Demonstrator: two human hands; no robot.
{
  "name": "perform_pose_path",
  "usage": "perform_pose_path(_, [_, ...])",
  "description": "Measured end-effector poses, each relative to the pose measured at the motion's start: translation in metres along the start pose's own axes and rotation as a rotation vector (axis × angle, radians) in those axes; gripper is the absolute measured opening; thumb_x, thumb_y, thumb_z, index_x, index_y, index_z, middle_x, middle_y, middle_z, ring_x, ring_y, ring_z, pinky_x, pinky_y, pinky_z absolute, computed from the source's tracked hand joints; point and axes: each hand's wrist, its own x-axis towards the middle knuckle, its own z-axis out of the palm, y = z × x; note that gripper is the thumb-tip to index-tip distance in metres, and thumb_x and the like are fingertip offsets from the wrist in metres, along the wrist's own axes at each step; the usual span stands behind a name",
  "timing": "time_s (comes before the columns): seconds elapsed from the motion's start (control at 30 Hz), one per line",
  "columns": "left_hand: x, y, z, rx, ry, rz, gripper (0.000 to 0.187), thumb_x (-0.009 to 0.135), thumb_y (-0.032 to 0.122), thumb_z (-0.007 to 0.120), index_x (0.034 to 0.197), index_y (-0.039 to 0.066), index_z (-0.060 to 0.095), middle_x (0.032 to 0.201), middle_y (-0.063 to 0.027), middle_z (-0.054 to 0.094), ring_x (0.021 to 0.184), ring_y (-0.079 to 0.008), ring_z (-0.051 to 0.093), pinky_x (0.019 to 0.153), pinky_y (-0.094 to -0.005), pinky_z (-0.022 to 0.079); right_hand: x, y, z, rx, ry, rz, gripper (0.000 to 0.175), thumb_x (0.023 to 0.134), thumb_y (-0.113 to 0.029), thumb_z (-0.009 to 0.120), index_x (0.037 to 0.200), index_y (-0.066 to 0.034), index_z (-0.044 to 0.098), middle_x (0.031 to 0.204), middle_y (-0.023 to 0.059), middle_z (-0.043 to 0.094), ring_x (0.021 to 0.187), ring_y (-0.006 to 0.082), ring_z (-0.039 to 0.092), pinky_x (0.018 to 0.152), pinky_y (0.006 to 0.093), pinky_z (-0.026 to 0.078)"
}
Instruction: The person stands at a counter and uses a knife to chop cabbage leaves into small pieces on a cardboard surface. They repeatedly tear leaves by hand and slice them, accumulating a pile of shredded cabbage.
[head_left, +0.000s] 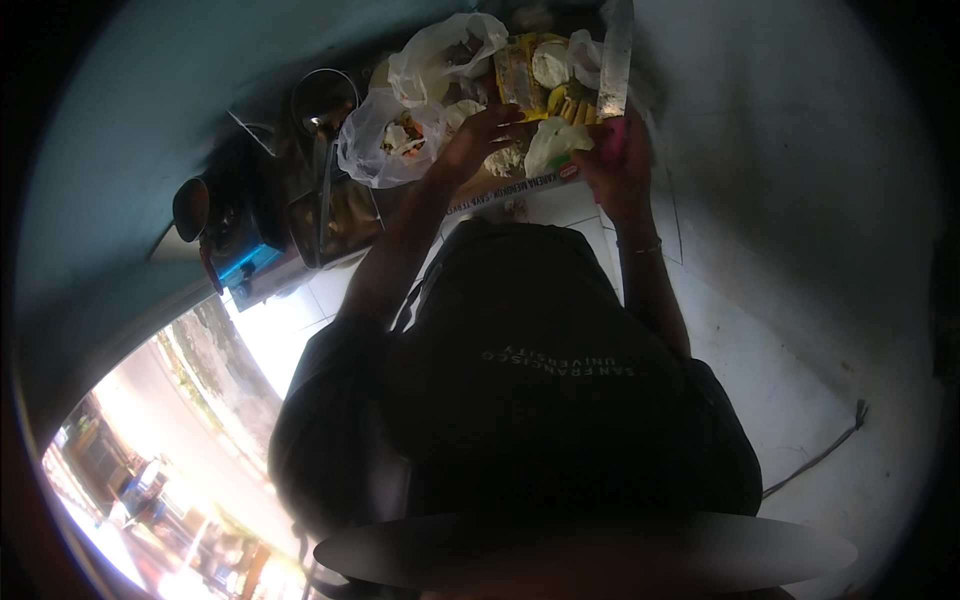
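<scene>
My right hand (626, 169) is wrapped around the pink handle (613, 141) of a broad-bladed knife (616, 67), its blade pointing away from me. Fingers apart, my left hand (480, 142) reaches over the table among the food and bags, with nothing visible in its grasp. Just beyond its fingertips lies a yellow-edged packet (519, 75). Between my hands are a pale crumbly clump (504, 160) and a whitish plastic bag (556, 146) with green print. Yellow finger-like pieces (576, 106), perhaps bananas, lie behind that bag. Left of my left hand, a clear plastic bag (360, 150) holds orange and white pieces.
Another clear bag (442, 56) and a white bundle (551, 66) lie farther back. Several dark metal containers (322, 97) crowd the left, near a shiny blue object (247, 264). A printed front edge (510, 193) borders the table. A pale wall (787, 150) rises at right.
</scene>
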Motion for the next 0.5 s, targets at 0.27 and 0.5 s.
perform_pose_path(0.27, [-0.077,0.082,0.106,0.350,0.080,0.362,0.037,0.090,0.008,0.078,0.122,-0.005,0.063,0.110,-0.0077,0.072,0.098,-0.0119,0.066,0.088,-0.0278,0.053,0.006,-0.014,0.013,0.090,-0.164,0.069,0.088,0.076,-0.002,0.081,0.152,-0.0054,0.038,0.112,0.0052,0.063,0.104,0.0147,0.064,0.088,0.0322,0.054])
perform_pose_path(0.5, [-0.110,0.102,0.101,0.388,0.201,0.400,0.030,0.090,0.002,0.073,0.118,-0.008,0.065,0.103,-0.0083,0.071,0.091,-0.0108,0.064,0.082,-0.0265,0.052,0.019,-0.039,0.027,0.092,-0.319,-0.013,0.073,0.080,0.000,0.074,0.145,-0.0026,0.040,0.111,0.0116,0.068,0.091,0.0165,0.069,0.077,0.0303,0.059])
